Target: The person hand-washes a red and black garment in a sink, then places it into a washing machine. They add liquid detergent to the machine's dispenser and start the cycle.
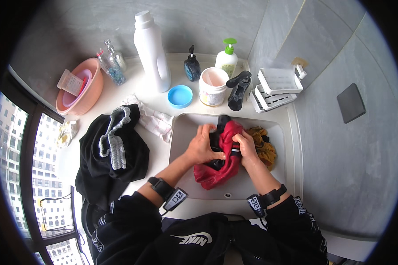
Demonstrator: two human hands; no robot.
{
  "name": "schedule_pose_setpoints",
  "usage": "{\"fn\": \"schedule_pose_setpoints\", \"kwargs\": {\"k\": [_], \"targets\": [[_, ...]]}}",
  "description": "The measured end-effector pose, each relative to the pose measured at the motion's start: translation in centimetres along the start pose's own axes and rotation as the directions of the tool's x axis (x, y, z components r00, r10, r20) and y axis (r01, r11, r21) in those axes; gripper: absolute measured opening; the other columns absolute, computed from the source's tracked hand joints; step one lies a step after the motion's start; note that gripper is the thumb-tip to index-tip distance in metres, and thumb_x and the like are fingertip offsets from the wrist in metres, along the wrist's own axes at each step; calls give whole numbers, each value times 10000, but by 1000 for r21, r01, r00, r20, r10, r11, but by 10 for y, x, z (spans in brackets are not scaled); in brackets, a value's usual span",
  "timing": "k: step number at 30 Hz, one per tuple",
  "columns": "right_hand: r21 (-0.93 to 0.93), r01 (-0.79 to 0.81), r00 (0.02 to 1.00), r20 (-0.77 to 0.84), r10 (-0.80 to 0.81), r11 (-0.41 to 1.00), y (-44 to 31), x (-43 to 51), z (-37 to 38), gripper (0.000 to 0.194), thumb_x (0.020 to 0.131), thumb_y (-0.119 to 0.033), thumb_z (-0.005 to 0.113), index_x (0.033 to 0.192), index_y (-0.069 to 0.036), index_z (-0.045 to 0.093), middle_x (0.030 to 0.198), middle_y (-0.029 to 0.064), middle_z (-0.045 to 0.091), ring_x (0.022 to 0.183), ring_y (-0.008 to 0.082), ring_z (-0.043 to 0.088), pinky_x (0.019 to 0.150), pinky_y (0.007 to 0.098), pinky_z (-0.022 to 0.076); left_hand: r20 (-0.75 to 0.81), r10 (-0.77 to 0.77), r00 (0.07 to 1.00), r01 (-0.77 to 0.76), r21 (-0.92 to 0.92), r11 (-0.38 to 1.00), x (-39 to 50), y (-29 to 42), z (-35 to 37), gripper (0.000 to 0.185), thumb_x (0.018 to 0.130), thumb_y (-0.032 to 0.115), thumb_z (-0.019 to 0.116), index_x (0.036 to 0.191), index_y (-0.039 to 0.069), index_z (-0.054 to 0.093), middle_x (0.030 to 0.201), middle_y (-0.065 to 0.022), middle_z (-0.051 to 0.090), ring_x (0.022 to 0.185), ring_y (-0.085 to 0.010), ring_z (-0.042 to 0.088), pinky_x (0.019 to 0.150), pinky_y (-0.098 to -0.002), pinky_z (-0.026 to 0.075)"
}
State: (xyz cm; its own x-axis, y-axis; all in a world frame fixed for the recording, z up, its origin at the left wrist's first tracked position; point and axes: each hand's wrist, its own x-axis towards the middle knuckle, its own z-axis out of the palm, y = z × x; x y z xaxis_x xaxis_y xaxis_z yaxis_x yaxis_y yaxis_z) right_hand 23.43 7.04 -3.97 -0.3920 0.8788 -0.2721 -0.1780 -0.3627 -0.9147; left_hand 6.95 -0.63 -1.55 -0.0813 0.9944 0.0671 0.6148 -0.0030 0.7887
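A wet red garment (pixel 228 167) with black parts and a striped band is bunched over the sink (pixel 277 185). My right hand (pixel 247 148) grips its right side, fingers curled into the red cloth. On the other side, my left hand (pixel 199 147) has its thumb and fingers spread wide, and the thumb touches the garment beside a black part. Its fingertips are slightly blurred. Behind my right hand, a crumpled mustard-yellow cloth item (pixel 267 147) lies in the sink's right side. The drain-like round fitting (pixel 228 195) shows at the near wall.
A black faucet (pixel 239 94), an uncapped white tub (pixel 213 87), a blue lid (pixel 180 96), pump bottles and a tall white jug (pixel 152 56) line the back. Black clothing (pixel 96 159) and a white cloth (pixel 152 119) lie left. Pink basins (pixel 98 89) and stacked white soap racks (pixel 278 89) flank these.
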Motion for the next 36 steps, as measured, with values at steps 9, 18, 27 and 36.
{"fn": "schedule_pose_setpoints", "kwargs": {"k": [9,18,27,36], "targets": [[-890,448,891,437,-124,86,16,-48,8,451,696,-380,686,1031,-87,616,1305,228,344,1244,441,272,912,602,291,410,-144,900,-17,365,931,-20,-31,16,1120,426,518,838,1361,148,347,1448,-290,45,1329,-480,128,999,-575,306],[-961,79,997,75,-27,264,71,24,-21,542,836,-465,518,1324,-278,375,1341,315,294,1092,501,424,875,528,394,373,-428,823,286,378,880,31,-66,81,1010,424,592,793,1243,80,498,1295,-325,332,1229,-468,306,1011,-481,332],[-899,82,971,-24,-236,430,90,83,-44,326,854,-346,550,859,-20,543,821,248,587,800,458,545,631,469,430,249,-316,915,328,-5,945,60,-81,72,734,496,539,788,1055,86,645,1106,-219,550,1072,-346,511,912,-392,433],[-783,289,932,98,-349,551,15,37,-16,552,828,-380,608,1211,-21,438,993,183,563,923,269,532,817,396,411,370,340,864,-496,520,695,8,-30,14,400,530,359,756,858,144,674,1147,-113,459,1072,-295,430,755,-415,451]]}}
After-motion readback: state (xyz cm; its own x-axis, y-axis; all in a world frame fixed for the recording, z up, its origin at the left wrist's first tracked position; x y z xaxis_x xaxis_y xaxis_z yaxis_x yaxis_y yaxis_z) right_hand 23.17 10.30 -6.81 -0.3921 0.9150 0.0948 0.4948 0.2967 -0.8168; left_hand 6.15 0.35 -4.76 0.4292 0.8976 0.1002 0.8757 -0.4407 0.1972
